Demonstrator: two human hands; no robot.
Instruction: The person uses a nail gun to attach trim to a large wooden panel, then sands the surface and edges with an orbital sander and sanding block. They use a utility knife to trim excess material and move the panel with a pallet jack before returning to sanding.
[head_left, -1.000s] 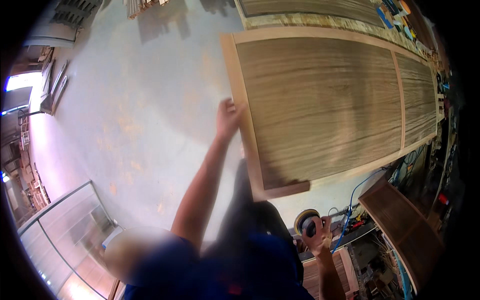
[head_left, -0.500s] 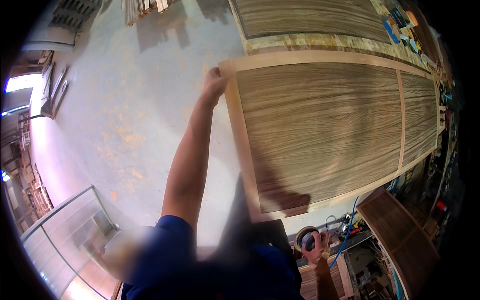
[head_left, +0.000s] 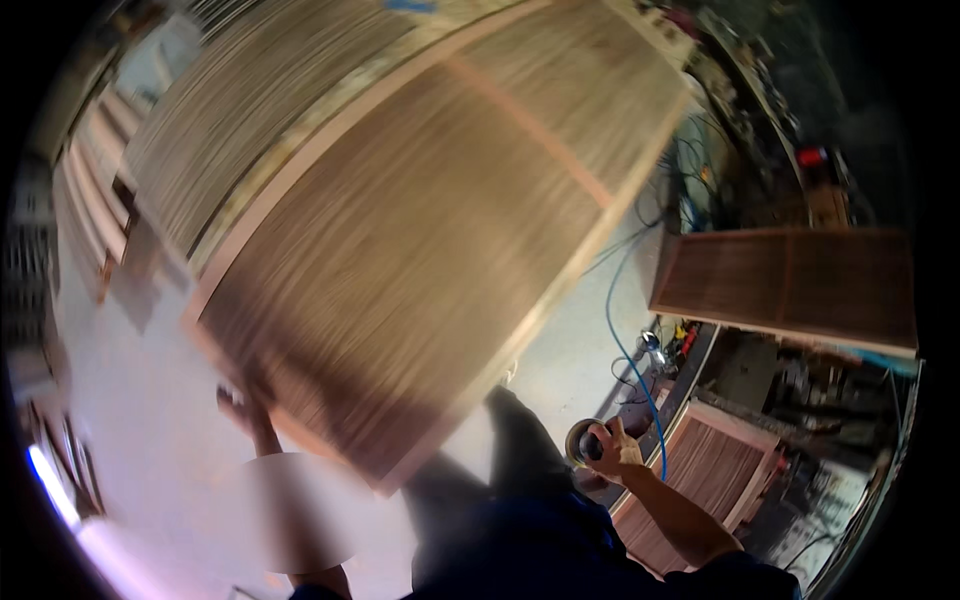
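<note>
A large wood-grain panel [head_left: 400,230] framed with paler strips lies in front of me, with one cross strip toward its far end. My left hand [head_left: 240,410] is at its near left edge, blurred and in shadow, so whether its fingers grip the edge cannot be made out. Off to the right, my right hand [head_left: 620,455] is wrapped around a round orbital sander [head_left: 580,443], holding it clear of the large panel. The sander's pad faces left.
Another wood-grain panel [head_left: 260,110] lies beyond the framed one. A blue hose [head_left: 630,355] hangs near my right hand. To the right are a dark brown panel [head_left: 790,275], a smaller framed panel [head_left: 690,460] and cluttered tools. Long boards [head_left: 95,190] lie at far left.
The view has swung right, so the panel now appears slanted. My left hand has gone from the panel's far left corner to lower along its left edge. The sander stays in my right hand.
</note>
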